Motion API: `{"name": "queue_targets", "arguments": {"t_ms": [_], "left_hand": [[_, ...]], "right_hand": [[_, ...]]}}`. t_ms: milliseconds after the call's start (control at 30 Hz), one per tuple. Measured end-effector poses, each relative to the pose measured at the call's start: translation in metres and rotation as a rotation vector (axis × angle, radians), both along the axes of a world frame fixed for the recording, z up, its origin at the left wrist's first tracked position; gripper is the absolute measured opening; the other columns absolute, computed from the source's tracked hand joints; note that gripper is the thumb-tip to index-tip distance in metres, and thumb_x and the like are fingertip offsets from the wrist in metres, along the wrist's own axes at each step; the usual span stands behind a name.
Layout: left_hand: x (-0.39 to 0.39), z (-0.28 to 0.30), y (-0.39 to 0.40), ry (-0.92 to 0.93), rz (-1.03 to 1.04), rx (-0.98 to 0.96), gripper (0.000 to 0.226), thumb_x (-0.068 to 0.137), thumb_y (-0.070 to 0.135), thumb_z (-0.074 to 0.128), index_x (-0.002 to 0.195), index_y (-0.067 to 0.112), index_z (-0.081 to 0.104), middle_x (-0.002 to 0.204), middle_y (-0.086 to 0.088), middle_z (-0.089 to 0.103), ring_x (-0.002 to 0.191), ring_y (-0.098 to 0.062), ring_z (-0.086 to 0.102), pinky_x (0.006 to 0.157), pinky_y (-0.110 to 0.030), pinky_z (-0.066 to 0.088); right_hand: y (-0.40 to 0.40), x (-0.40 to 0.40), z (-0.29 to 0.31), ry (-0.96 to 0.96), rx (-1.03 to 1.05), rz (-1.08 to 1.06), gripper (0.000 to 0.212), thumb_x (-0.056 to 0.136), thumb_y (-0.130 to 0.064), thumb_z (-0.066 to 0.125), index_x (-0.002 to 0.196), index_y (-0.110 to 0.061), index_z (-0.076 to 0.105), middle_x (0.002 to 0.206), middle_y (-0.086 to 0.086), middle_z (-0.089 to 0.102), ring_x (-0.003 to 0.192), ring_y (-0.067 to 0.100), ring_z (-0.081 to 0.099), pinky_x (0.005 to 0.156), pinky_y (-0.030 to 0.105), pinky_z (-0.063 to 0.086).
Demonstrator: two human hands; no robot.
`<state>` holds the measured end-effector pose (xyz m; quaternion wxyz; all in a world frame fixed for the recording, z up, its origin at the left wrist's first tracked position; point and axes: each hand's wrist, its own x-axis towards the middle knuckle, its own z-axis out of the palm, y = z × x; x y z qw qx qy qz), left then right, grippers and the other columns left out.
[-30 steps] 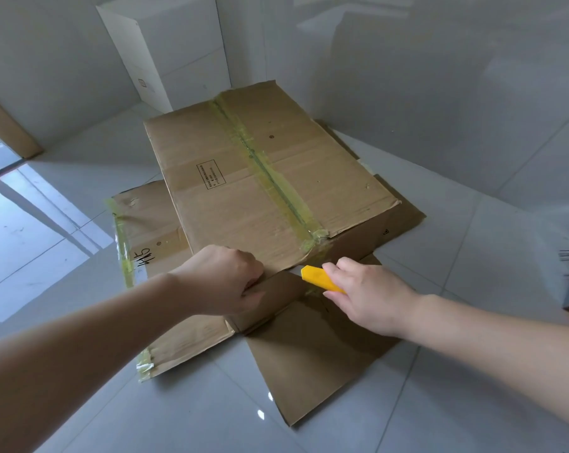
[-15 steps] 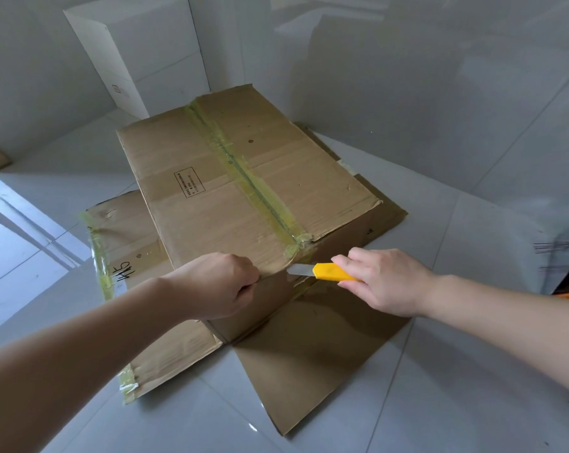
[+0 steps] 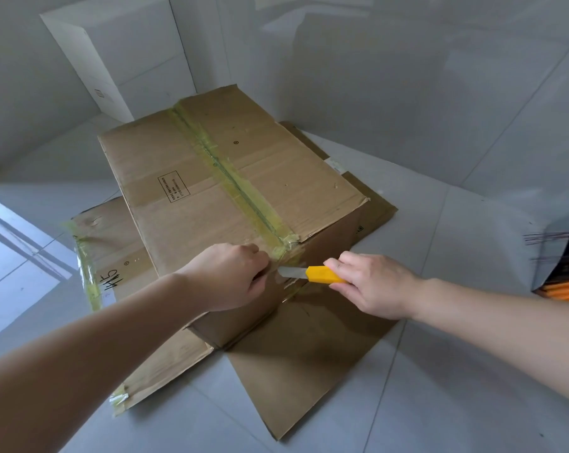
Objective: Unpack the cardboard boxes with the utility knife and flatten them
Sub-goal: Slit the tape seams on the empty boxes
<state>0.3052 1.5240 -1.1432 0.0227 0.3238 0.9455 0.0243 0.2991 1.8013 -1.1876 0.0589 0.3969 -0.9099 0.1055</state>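
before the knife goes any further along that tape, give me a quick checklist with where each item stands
1. Blade out: the utility knife shows bare blade, ok.
2. Grip: the right hand wraps the yellow handle, ok.
3. Box steadied: the left hand holds the near edge of the cardboard box, ok.
4. Fingers out of the blade's way: the tip points at the left hand, close by, not ok.
5. Top seam: the yellow tape looks uncut along the top, not ok.
6. Box contents under the cut: cannot tell.
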Motion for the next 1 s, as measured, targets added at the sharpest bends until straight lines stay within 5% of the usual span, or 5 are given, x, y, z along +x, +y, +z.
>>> {"name": "queue_targets", "arguments": {"t_ms": [367,533,1000], "left_hand": [[-0.005,-0.014,-0.012,-0.008,-0.095,0.137,0.031,0.086,0.030,0.031,0.069,0.015,0.053,0.065,0.007,0.045,0.048,-0.018,0.048,0.043,-0.030,0.047],[-0.007,-0.012,-0.011,-0.028,-0.099,0.161,0.027,0.086,0.028,0.036,0.066,0.016,0.049,0.062,0.009,0.042,0.046,-0.014,0.041,0.043,-0.022,0.036],[-0.010,-0.012,-0.011,-0.047,-0.108,0.203,0.029,0.088,0.029,0.035,0.065,0.015,0.045,0.061,0.008,0.039,0.049,-0.014,0.038,0.049,-0.021,0.034]], "right_hand": [[0.026,-0.030,0.010,0.101,0.016,0.068,0.048,0.089,-0.039,0.040,0.113,-0.006,0.064,0.080,0.004,0.057,0.061,0.024,0.060,0.043,0.034,0.050],[0.025,-0.031,0.022,0.212,0.131,0.145,0.045,0.089,-0.038,0.041,0.111,-0.009,0.067,0.077,0.002,0.056,0.057,0.022,0.057,0.043,0.032,0.047],[0.006,-0.018,0.013,0.112,0.017,0.136,0.047,0.090,-0.038,0.041,0.115,-0.006,0.064,0.081,0.004,0.058,0.059,0.022,0.060,0.043,0.031,0.050]]}}
